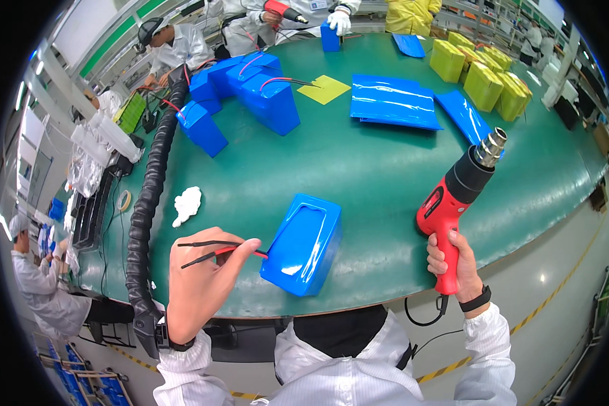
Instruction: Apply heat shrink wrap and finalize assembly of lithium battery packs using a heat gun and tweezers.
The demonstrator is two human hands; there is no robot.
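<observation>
My left grip pinches thin black-and-red wires at nine o'clock of a glossy blue plastic-wrapped block; my right grip clamps a red-and-black heat gun.

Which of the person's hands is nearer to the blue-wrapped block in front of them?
The left hand, pinching wires at the left side of the block. The right hand is apart, off to the block's right, gripping the heat gun.

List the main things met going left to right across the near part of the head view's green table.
Black ribbed hose → left hand pinching the wire leads → blue-wrapped block → red heat gun held in the right hand.
</observation>
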